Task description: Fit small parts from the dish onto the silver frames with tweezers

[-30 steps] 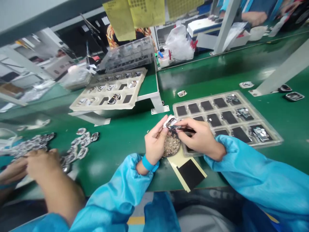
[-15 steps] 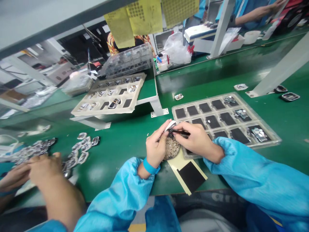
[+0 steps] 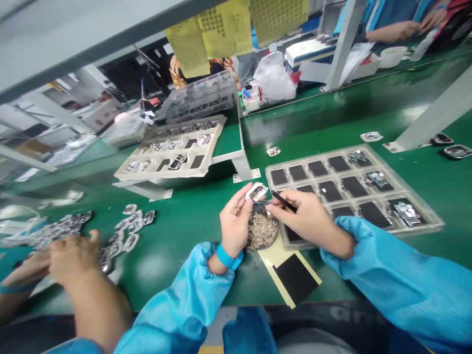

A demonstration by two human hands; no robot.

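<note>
Green bench [image 3: 177, 236] carries a round dish [image 3: 262, 231], above which the left hand [image 3: 236, 221] pinches a small part [image 3: 256, 191] at its 12 o'clock while the right hand [image 3: 308, 216] grips black tweezers [image 3: 283, 200] beside it.

Right hand [image 3: 308, 216] drawn slightly back, tweezers [image 3: 283, 200] lifted off the small part [image 3: 256, 191], left hand [image 3: 236, 221] raised a touch
</note>
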